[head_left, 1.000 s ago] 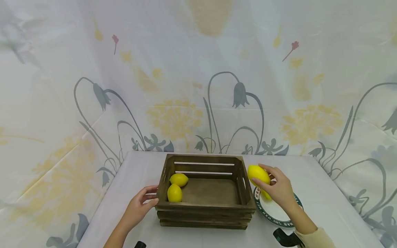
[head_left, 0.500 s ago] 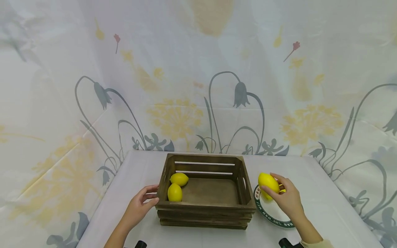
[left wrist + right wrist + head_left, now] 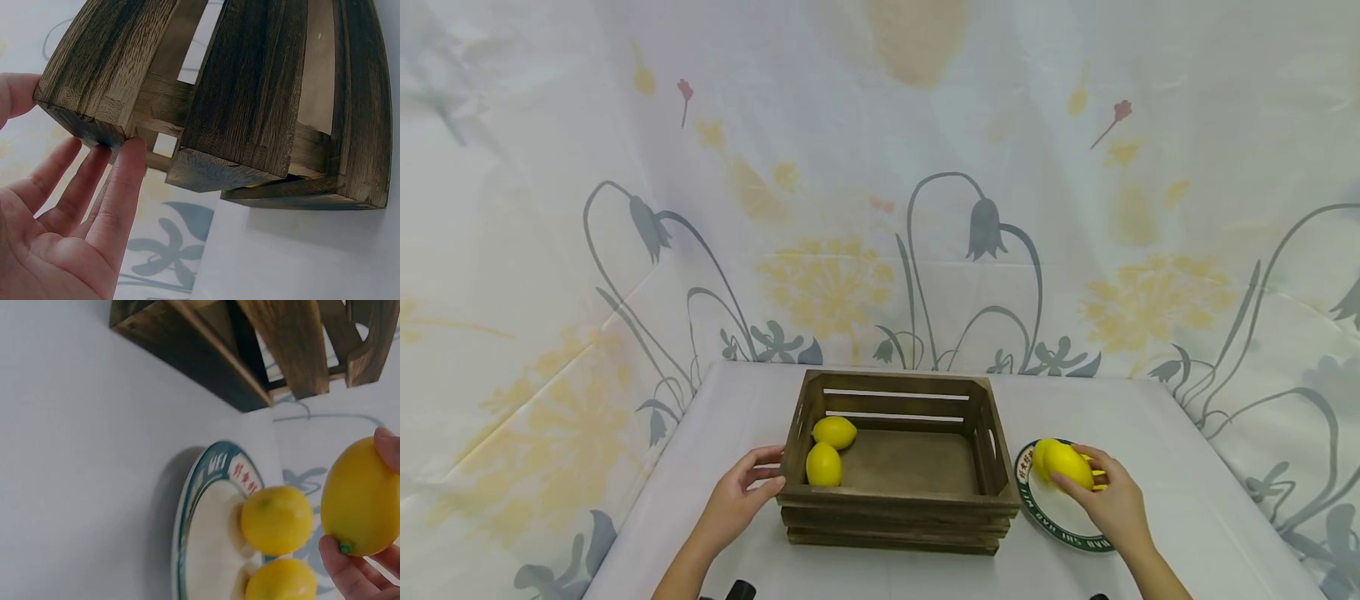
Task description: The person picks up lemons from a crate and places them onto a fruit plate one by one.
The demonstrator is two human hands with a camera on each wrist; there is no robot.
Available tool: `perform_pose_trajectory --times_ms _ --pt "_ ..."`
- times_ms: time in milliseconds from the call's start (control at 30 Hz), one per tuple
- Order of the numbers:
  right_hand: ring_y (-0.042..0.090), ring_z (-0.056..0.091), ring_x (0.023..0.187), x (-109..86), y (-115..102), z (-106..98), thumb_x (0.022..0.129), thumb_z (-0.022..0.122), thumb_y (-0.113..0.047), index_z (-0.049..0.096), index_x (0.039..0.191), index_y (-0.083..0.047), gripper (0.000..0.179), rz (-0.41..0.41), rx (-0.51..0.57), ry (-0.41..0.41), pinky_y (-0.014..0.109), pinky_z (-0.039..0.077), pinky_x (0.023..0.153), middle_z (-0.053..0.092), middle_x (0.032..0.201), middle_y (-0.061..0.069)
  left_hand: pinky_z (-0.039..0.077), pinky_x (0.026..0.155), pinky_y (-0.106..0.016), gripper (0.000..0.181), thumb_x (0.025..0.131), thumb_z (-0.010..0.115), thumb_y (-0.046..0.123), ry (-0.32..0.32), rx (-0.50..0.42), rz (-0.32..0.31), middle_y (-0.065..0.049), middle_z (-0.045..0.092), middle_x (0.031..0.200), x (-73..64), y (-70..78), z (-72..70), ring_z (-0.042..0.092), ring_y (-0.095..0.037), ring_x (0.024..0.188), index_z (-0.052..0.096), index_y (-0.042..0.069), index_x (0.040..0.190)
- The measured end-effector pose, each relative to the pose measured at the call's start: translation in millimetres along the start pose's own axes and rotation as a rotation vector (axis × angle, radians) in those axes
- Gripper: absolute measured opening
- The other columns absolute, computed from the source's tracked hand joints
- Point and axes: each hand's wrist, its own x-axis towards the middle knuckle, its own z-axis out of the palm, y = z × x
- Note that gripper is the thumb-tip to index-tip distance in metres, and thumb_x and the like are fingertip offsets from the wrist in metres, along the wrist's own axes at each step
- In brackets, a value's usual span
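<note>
- Your right hand [image 3: 1108, 496] pinches one lemon [image 3: 361, 495], thumb and fingers parted only as wide as the fruit.
- In the head view that lemon sits at three o'clock from the crate [image 3: 898, 523], over the plate [image 3: 215, 544]; the right wrist view shows it apart from the two plate lemons [image 3: 276, 520].
- Handling, by eye: probably light and firm, hard to bruise; the smooth skin may slip or roll under uneven pressure.
- Best hold: round the widest part, thumb opposite fingers. Green tip [image 3: 345, 548] lies between six and seven o'clock in the right wrist view, a fingertip just beside it; tapered ends likely give you poorer purchase.
- Your left hand [image 3: 739, 493], between eight and nine o'clock of the crate, touches its corner, fingers fairly straight, not wrapped.
- Crate: stiff slats, likely heavier; corners suit steadying.
- Two crate lemons [image 3: 823, 465] lie inside, nine to ten o'clock.
</note>
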Motion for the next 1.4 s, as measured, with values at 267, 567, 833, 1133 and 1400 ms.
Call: perform_pose_trajectory --times_ms 267,567,833,1133,1400 --pt "0.038 0.054 0.09 -6.9 22.9 -5.6 0.077 0.075 -0.038 0.053 0.123 0.001 0.064 0.142 -0.064 -0.097 0.035 0.05 0.065 0.05 0.116 0.033 0.052 0.08 -0.028 0.041 0.086 0.066 0.013 0.0 -0.003 -0.008 -0.012 0.055 0.122 0.9 -0.8 0.0 0.056 -0.027 0.104 0.054 0.002 0.124" --pt "0.041 0.051 0.09 -7.7 47.2 -3.1 0.08 0.072 -0.034 0.05 0.123 0.006 0.062 0.164 -0.134 -0.189 0.048 0.047 0.073 0.048 0.113 0.037 0.052 0.08 -0.03 0.041 0.086 0.067 0.013 0.001 0.003 0.01 -0.013 0.055 0.12 1.8 -3.7 0.2 0.055 -0.03 0.104 0.054 0.001 0.123" --pt "0.049 0.046 0.1 -5.6 53.6 -2.1 0.079 0.072 -0.039 0.044 0.125 0.007 0.071 0.244 -0.119 -0.257 0.058 0.043 0.08 0.045 0.112 0.038 0.052 0.08 -0.029 0.041 0.086 0.066 0.014 0.001 0.009 0.005 -0.013 0.055 0.121 1.4 -5.1 -0.3 0.055 -0.029 0.104 0.054 0.002 0.123" --pt "0.049 0.048 0.099 -5.5 49.0 -8.6 0.077 0.075 -0.031 0.043 0.123 0.01 0.07 0.24 -0.109 -0.261 0.057 0.044 0.081 0.045 0.113 0.039 0.052 0.08 -0.03 0.041 0.086 0.066 0.014 0.0 0.01 0.016 -0.012 0.055 0.121 1.3 -5.8 -0.3 0.055 -0.029 0.104 0.054 0.003 0.123" --pt "0.049 0.049 0.102 -1.1 44.1 -21.5 0.08 0.073 -0.032 0.043 0.126 0.008 0.068 0.284 -0.05 -0.267 0.046 0.052 0.073 0.045 0.118 0.037 0.052 0.08 -0.03 0.041 0.086 0.066 0.014 0.001 0.016 0.018 -0.013 0.056 0.121 1.5 -5.6 -0.2 0.056 -0.029 0.104 0.054 0.002 0.123"
